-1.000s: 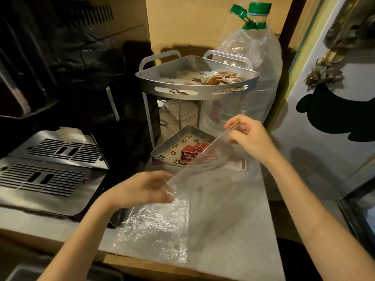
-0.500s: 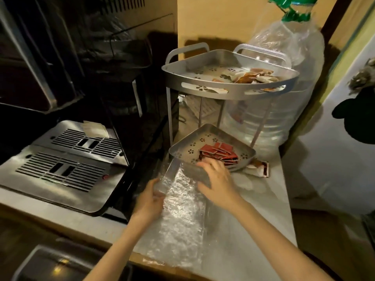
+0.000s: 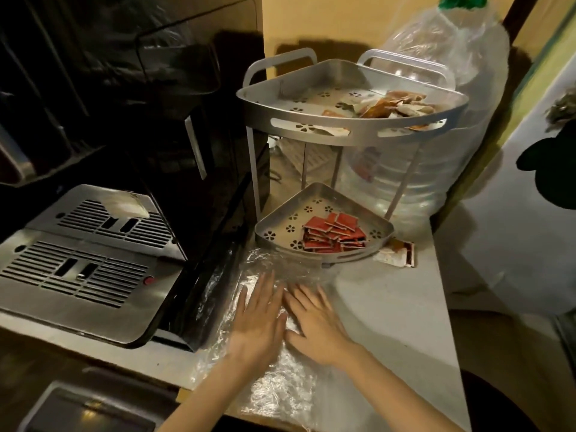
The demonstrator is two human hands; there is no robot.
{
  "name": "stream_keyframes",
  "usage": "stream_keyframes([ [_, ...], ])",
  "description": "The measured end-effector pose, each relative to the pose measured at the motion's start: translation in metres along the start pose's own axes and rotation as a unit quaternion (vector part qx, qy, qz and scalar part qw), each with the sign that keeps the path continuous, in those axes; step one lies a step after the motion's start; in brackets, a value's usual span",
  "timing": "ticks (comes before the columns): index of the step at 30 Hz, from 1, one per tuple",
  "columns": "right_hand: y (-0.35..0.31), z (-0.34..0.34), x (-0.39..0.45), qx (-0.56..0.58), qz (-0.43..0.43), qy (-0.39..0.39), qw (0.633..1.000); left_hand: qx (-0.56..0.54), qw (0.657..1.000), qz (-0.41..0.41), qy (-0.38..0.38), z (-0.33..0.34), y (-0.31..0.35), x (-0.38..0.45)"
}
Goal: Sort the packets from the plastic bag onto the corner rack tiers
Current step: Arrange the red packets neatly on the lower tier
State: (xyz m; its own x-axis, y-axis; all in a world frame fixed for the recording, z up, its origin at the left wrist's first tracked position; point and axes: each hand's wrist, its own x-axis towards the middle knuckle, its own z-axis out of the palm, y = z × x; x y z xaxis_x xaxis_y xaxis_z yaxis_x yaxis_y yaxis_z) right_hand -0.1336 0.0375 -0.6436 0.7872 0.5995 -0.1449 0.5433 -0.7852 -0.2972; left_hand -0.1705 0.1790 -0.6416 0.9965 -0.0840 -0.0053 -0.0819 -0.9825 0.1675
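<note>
Both hands lie flat, fingers straight and spread, gripping nothing: left hand (image 3: 260, 319) and right hand (image 3: 314, 322) press palm-down, side by side and touching, on the plastic bag (image 3: 274, 388).

Bag status: appears empty and flattened on the counter (image 3: 389, 310); no packets visible inside, though crinkled film glare hides some detail. Long axis runs from the near counter edge away toward the rack; far end touches or slips just under the lower tier (image 3: 321, 258). Which end is the mouth: cannot tell.

Rack status:
- Lower tier: stack of red packets (image 3: 335, 233), right of centre.
- Upper tier (image 3: 352, 132): mixed brown/white packets (image 3: 392, 104), toward the right side.

Progress est.: sorting looks near complete; the hands seem to be smoothing the bag.

Outstanding: one loose packet (image 3: 397, 254) lies on the counter just beside the lower tier, right side, not on the rack. Likely needs placing; which tier it belongs to is unclear.
</note>
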Motion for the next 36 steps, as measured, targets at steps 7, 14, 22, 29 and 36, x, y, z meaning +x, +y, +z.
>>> stream_keyframes([
  [7, 0.011, 0.009, 0.000, 0.030, -0.022, 0.045, 0.998, -0.044, 0.998, -0.023, -0.040, 0.020, -0.009, 0.013],
  [14, 0.029, 0.005, -0.010, 0.118, -0.013, 0.090, 0.989, -0.043, 0.995, -0.043, -0.084, 0.024, -0.015, 0.015],
  [22, 0.082, -0.032, -0.027, 0.245, 0.098, 0.178, 0.948, 0.132, 0.962, -0.094, -0.220, -0.032, 0.026, 0.061],
  [29, 0.152, -0.068, -0.035, 0.359, 0.199, 0.169, 0.896, 0.035, 0.990, 0.025, -0.135, -0.061, 0.115, 0.099],
  [36, 0.196, -0.075, -0.028, 0.264, 0.248, 0.237, 0.902, -0.130, 0.965, 0.225, -0.020, 0.002, 0.170, 0.149],
])
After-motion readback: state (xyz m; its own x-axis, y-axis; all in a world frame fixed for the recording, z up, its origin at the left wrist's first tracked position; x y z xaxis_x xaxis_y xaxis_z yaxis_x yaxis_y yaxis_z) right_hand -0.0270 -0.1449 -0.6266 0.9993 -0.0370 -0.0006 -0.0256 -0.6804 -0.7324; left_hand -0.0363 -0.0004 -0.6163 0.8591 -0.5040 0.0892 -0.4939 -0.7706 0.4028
